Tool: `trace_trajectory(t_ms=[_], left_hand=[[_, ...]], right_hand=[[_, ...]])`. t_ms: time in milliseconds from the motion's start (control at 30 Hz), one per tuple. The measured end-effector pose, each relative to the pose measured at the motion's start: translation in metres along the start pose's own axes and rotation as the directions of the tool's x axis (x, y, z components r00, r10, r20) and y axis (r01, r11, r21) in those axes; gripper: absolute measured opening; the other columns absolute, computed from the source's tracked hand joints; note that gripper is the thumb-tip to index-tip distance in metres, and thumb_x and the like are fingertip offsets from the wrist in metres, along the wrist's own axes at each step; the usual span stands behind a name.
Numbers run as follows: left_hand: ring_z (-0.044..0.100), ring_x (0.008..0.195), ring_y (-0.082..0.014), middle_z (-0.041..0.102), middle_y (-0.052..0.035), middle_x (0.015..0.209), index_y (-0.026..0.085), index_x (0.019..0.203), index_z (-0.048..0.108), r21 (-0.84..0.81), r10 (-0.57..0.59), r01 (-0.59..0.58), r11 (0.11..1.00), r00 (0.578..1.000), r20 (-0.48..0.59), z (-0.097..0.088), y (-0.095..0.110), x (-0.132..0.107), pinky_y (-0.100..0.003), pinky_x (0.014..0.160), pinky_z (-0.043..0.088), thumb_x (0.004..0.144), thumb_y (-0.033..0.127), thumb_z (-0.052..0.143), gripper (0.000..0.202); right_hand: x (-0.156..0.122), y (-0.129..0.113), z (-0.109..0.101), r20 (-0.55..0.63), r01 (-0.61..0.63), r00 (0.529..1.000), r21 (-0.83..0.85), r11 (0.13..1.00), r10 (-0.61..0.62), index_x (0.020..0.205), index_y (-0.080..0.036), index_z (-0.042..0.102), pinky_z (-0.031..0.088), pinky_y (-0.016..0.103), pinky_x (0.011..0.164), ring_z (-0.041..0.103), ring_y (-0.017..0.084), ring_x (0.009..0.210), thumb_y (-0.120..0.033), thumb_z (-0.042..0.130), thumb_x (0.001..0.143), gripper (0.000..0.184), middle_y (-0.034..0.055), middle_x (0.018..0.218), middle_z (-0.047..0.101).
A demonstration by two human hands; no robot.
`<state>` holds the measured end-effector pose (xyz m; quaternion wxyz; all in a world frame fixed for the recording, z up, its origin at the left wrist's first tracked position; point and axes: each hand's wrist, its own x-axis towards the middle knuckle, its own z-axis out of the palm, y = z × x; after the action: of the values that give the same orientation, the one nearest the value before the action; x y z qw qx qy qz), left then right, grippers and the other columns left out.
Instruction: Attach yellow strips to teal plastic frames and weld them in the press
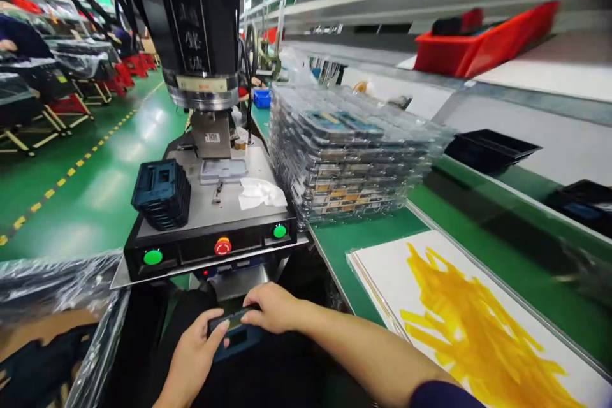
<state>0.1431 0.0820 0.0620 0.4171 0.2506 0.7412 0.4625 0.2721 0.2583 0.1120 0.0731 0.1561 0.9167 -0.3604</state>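
Note:
Both my hands hold one small dark rectangular part (233, 326) low in front of me, below the machine's front edge. My left hand (194, 357) grips its near left end with the thumb on top. My right hand (273, 308) lies over its far right end, fingers curled onto it. Above stands a press machine (201, 32) with a grey work plate (224, 201). On that plate sit a stack of dark blue parts (161, 194), a white cloth (261, 193) and a fixture (222, 170) under the press head.
The front panel carries two green buttons (153, 257) (280, 231) and a red button (222, 246). A tall stack of clear trays (349, 153) stands right of the machine. A white sheet with yellow scribble (468, 325) lies on the green bench. Plastic-lined box (52, 325) at left.

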Motion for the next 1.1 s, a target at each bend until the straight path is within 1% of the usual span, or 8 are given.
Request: trace_trajectory(t_ms=[100,233,433,533,633,767,933,1100], left_hand=[[0.069,0.075,-0.0222,0.069,-0.0027,0.085,0.017,0.115,0.055,-0.066,-0.026,0.025,0.997,1.000,-0.011,0.000,0.007,-0.006,-0.033,0.070,0.052,0.074,0.057,0.062,0.057],[0.067,0.063,-0.0193,0.067,-0.0027,0.076,0.015,0.109,0.058,-0.002,-0.043,0.043,0.999,0.996,-0.084,0.000,0.013,-0.007,-0.028,0.058,0.047,0.075,0.052,0.063,0.051],[0.064,0.058,-0.0186,0.063,-0.0004,0.067,0.014,0.111,0.058,0.042,-0.046,0.051,0.998,0.992,-0.118,-0.004,0.013,-0.007,-0.028,0.056,0.045,0.077,0.052,0.060,0.051],[0.066,0.082,-0.0216,0.066,-0.0057,0.093,0.017,0.118,0.054,0.120,-0.005,0.031,0.992,0.978,-0.211,-0.003,0.016,-0.008,-0.034,0.076,0.049,0.077,0.053,0.058,0.054],[0.054,0.114,-0.0281,0.056,-0.0125,0.122,0.016,0.131,0.043,0.338,0.071,0.040,0.940,0.948,-0.311,0.003,0.025,-0.014,-0.042,0.097,0.042,0.070,0.057,0.065,0.076],[0.052,0.116,-0.0293,0.050,-0.0135,0.127,0.016,0.141,0.030,0.484,0.089,0.077,0.871,0.946,-0.311,0.011,0.035,-0.020,-0.043,0.095,0.044,0.063,0.059,0.071,0.098],[0.057,0.110,-0.0265,0.060,-0.0125,0.119,0.016,0.125,0.053,0.396,0.149,-0.032,0.918,0.952,-0.269,0.001,0.021,-0.015,-0.042,0.098,0.043,0.079,0.047,0.057,0.055],[0.064,0.076,-0.0180,0.067,-0.0089,0.108,0.018,0.121,0.058,0.022,0.012,-0.007,1.000,0.967,-0.255,-0.008,0.012,-0.011,-0.035,0.078,0.052,0.084,0.045,0.051,0.046]], right_hand=[[0.000,-0.002,0.007,-0.010,0.009,1.000,-0.070,0.998,-0.010,0.102,-0.019,0.070,0.044,0.026,0.074,0.063,0.020,0.087,-0.035,0.064,0.084,0.025,0.0058,0.094,0.070],[0.002,-0.008,0.011,-0.007,0.009,1.000,-0.053,0.999,-0.009,0.101,-0.018,0.070,0.044,0.027,0.076,0.063,0.020,0.088,-0.033,0.061,0.087,0.022,0.0066,0.094,0.070],[0.003,-0.011,0.015,-0.020,-0.017,1.000,0.026,1.000,0.017,0.100,-0.017,0.070,0.045,0.028,0.079,0.063,0.020,0.090,-0.027,0.055,0.089,0.021,0.0067,0.097,0.070],[0.005,-0.007,0.021,-0.022,-0.040,0.999,0.189,0.981,0.045,0.104,-0.018,0.069,0.046,0.027,0.079,0.063,0.017,0.089,-0.022,0.045,0.092,0.027,0.0042,0.101,0.070],[0.005,-0.004,0.030,-0.031,-0.053,0.997,0.340,0.939,0.067,0.108,-0.018,0.067,0.047,0.028,0.080,0.063,0.017,0.090,-0.024,0.042,0.093,0.030,0.0037,0.103,0.069],[0.002,-0.002,0.037,-0.062,-0.025,0.996,0.449,0.893,0.059,0.109,-0.018,0.067,0.047,0.031,0.085,0.062,0.019,0.095,-0.028,0.041,0.092,0.032,0.0047,0.104,0.069],[0.004,0.002,0.037,-0.077,-0.055,0.992,0.465,0.884,0.102,0.105,-0.018,0.068,0.047,0.033,0.083,0.061,0.019,0.090,-0.029,0.042,0.091,0.031,0.0043,0.098,0.069],[0.008,0.003,0.037,-0.049,-0.077,0.992,0.482,0.873,0.115,0.104,-0.017,0.068,0.049,0.031,0.077,0.061,0.017,0.082,-0.029,0.041,0.092,0.032,0.0037,0.093,0.068]])
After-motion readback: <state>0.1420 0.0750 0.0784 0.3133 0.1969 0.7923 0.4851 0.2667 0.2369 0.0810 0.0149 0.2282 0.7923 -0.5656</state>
